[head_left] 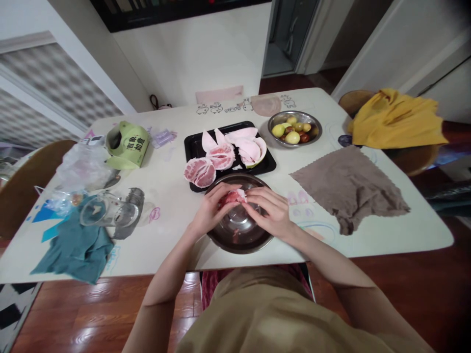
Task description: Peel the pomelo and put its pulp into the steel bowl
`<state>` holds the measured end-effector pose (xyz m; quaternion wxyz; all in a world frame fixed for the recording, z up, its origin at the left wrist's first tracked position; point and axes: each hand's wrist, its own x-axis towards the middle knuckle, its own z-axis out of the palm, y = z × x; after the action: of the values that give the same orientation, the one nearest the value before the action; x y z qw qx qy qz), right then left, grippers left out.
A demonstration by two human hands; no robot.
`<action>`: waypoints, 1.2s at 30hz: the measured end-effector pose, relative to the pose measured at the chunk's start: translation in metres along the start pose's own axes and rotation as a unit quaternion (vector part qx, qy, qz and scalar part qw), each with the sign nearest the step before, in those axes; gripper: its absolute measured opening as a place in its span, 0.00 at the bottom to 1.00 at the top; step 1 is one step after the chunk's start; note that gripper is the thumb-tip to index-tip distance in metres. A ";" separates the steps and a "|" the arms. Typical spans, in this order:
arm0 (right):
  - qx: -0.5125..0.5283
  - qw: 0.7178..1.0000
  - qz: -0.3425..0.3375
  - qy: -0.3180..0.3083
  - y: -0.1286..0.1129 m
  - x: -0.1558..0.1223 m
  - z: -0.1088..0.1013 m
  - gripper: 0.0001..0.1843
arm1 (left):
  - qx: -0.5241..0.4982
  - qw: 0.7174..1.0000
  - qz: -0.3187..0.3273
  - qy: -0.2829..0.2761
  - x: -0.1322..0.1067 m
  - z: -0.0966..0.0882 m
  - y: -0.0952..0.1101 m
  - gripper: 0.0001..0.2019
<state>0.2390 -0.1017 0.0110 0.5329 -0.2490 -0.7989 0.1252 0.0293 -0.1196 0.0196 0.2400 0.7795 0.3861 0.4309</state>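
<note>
Both my hands hold one pink pomelo segment (pixel 232 196) over a steel bowl (pixel 239 235) at the table's near edge. My left hand (pixel 208 210) grips its left side with curled fingers. My right hand (pixel 267 208) pinches its right side, where a bit of white membrane shows. Just behind the bowl, a black tray (pixel 192 147) carries more peeled pomelo segments (pixel 200 171) and pink-white peel (pixel 247 144).
A steel bowl of small green and red fruits (pixel 294 128) stands at the back right. A brown cloth (pixel 349 189) lies to the right, with a yellow cloth (pixel 397 117) on a chair. To the left are a glass jar (pixel 110 212), a teal cloth (pixel 73 250), a plastic bag (pixel 83 164) and a green pouch (pixel 128 144).
</note>
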 end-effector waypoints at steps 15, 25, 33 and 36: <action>-0.121 0.993 0.001 0.016 -0.001 -0.002 0.001 0.10 | 0.015 0.999 -0.029 0.011 -0.001 0.003 0.007 0.10; -0.189 0.972 -0.133 -0.046 0.002 -0.006 -0.011 0.23 | 0.060 0.998 0.035 0.009 -0.001 0.004 0.005 0.12; -0.197 0.961 -0.192 -0.039 -0.001 -0.002 -0.018 0.16 | 0.137 0.983 0.116 0.032 -0.004 0.002 0.003 0.21; -0.174 0.963 -0.202 -0.029 -0.003 -0.004 -0.021 0.15 | 0.147 0.976 0.154 0.042 -0.006 0.000 0.003 0.22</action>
<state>0.2582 -0.1074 0.0176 0.4721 -0.1675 -0.8573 -0.1186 0.0289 -0.1265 0.0188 0.0370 0.8376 0.3304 0.4334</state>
